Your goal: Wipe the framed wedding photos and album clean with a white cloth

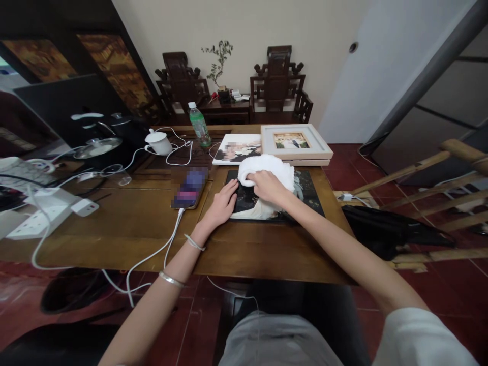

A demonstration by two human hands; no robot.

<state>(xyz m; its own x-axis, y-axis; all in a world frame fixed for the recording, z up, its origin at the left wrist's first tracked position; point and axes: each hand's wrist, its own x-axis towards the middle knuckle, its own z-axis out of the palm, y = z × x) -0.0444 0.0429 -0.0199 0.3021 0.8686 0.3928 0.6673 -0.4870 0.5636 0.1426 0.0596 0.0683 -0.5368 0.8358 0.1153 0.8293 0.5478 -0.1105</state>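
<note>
A dark photo panel with a pale figure on it lies flat near the front edge of the wooden table. My right hand grips a bunched white towel and presses it on the panel's upper middle. The towel covers part of the picture. At the panel's left edge rests my left hand, its fingers stretched out flat and holding nothing. To the left of that hand lies a phone with a white cable plugged into its near end.
Behind the panel are a white photo print and a pale picture frame. A green-labelled bottle and a lidded white cup stand further left. A power strip, with several cables, occupies the table's left side.
</note>
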